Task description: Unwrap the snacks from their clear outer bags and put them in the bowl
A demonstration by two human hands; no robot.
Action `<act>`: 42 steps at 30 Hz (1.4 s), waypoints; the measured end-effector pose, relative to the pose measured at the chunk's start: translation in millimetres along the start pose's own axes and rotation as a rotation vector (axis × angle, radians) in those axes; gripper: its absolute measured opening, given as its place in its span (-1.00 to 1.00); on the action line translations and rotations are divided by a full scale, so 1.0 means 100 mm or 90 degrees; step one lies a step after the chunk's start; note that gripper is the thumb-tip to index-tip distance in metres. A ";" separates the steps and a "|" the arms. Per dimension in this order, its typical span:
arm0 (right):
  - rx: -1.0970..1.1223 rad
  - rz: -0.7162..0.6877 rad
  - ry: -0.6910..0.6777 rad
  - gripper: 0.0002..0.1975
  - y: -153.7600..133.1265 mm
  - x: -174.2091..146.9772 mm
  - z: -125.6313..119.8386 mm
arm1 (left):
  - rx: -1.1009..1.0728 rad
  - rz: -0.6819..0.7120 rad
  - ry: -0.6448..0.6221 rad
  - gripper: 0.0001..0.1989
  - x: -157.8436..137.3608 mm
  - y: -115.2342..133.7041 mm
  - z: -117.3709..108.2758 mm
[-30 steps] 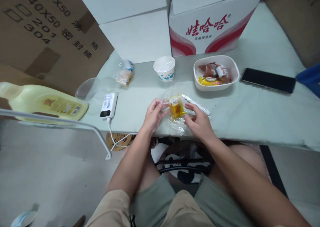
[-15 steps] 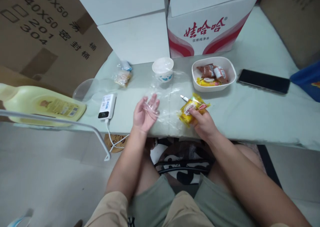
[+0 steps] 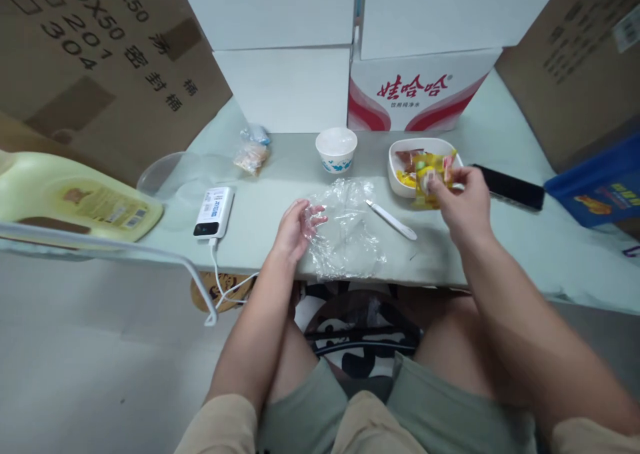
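My right hand [image 3: 467, 201] pinches a yellow snack packet [image 3: 426, 182] over the front of the white bowl [image 3: 400, 186]. Part of the bowl's contents is hidden behind the packet; brown and yellow packets [image 3: 407, 159] show inside. My left hand [image 3: 295, 231] rests at the left edge of a crumpled clear plastic bag [image 3: 345, 231], its fingers apart and touching the film. To the right of the bag, a white-handled pointed tool [image 3: 393, 221] lies on the table. Behind the bag stands a paper cup [image 3: 337, 151] with a blue pattern.
A black phone [image 3: 515, 189] lies right of the bowl, near a blue bag [image 3: 595, 184]. On the left are a power bank [image 3: 214, 213] with a cable, a pale yellow bottle [image 3: 85, 197], a clear lid [image 3: 175, 174] and small wrapped items [image 3: 253, 155]. Boxes [image 3: 285, 87] line the back.
My right hand has moved right and away from me with the yellow packet, to the bowl. The white-handled tool now lies fully visible on the table. My left hand stays by the plastic bag.
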State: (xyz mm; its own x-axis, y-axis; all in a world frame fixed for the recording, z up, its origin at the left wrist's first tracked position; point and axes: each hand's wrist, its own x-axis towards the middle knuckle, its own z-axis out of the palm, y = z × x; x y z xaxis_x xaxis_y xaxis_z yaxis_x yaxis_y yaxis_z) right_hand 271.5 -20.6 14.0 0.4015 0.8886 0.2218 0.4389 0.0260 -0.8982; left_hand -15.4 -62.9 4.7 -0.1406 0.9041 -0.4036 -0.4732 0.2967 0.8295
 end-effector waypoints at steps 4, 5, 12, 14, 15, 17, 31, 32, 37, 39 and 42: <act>-0.201 0.022 -0.057 -0.54 -0.32 0.50 0.16 | -0.008 -0.005 -0.036 -0.71 -0.04 0.07 0.00; -0.230 0.025 -0.076 -0.59 -0.39 0.55 0.19 | -0.014 -0.006 -0.043 -0.70 -0.05 0.09 0.00; 0.028 -0.110 -0.130 -0.69 -0.18 -0.23 0.19 | -0.042 -0.026 -0.121 -0.72 -0.13 0.17 -0.10; 0.167 -0.061 -0.212 -0.56 0.00 -0.56 0.25 | -0.034 -0.025 -0.148 -0.68 -0.16 0.14 -0.11; 0.230 -0.037 -0.269 -0.46 0.08 -0.69 0.30 | -0.023 -0.019 -0.159 -0.64 -0.18 0.12 -0.11; 0.320 0.003 -0.379 -0.30 0.17 -0.89 0.39 | 0.002 0.000 -0.176 -0.56 -0.22 0.07 -0.09; 0.294 0.060 -0.240 -0.79 0.14 -0.85 0.33 | 0.146 0.089 0.002 -0.62 0.02 -0.18 0.04; 0.296 0.077 -0.231 -0.78 0.14 -0.85 0.33 | 0.115 0.075 -0.009 -0.64 0.02 -0.16 0.04; 0.252 0.058 -0.167 -0.80 0.17 -0.79 0.31 | 0.078 0.050 0.019 -0.70 0.04 -0.12 0.01; 0.233 0.034 -0.190 -0.80 0.18 -0.79 0.31 | 0.196 0.102 0.032 -0.63 0.05 -0.20 0.03; 0.223 0.017 -0.247 -0.72 0.17 -0.83 0.33 | 0.425 0.218 0.022 -0.61 0.07 -0.33 0.07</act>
State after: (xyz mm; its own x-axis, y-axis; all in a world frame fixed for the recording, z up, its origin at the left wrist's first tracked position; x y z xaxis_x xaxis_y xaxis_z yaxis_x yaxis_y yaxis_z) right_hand 218.9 -78.7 -31.9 0.0528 0.9935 0.1006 0.1104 0.0943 -0.9894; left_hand 4.9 -64.0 -22.8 -0.2177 0.9724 -0.0836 0.2288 0.1341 0.9642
